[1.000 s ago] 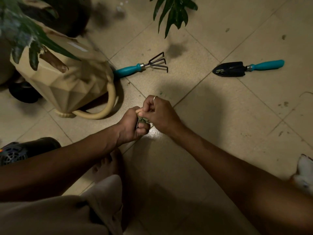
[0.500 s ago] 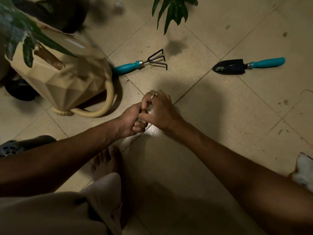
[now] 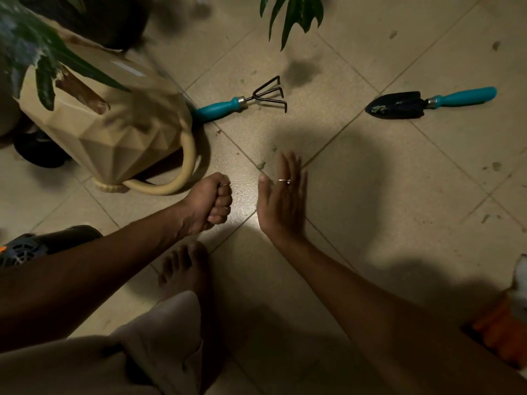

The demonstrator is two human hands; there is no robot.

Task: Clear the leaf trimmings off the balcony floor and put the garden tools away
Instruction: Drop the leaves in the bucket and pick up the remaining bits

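Your left hand (image 3: 212, 201) was a tight fist, your right hand (image 3: 282, 203) flat and open, and the hand rake (image 3: 242, 100) lay crosswise ahead, its handle nearer your left.

Teal-handled hand rake (image 3: 242, 102) lies flat on the floor (image 3: 399, 181), prongs right. The matching trowel (image 3: 427, 103) lies well apart, soiled blade left. Tiny leaf trimmings (image 3: 261, 165) are scattered nearer.

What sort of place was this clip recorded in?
Most likely a home balcony or patio kept for plants: a beige faceted watering can, a hand rake and trowel lying on the tiled floor, and plant leaves reaching in from above.
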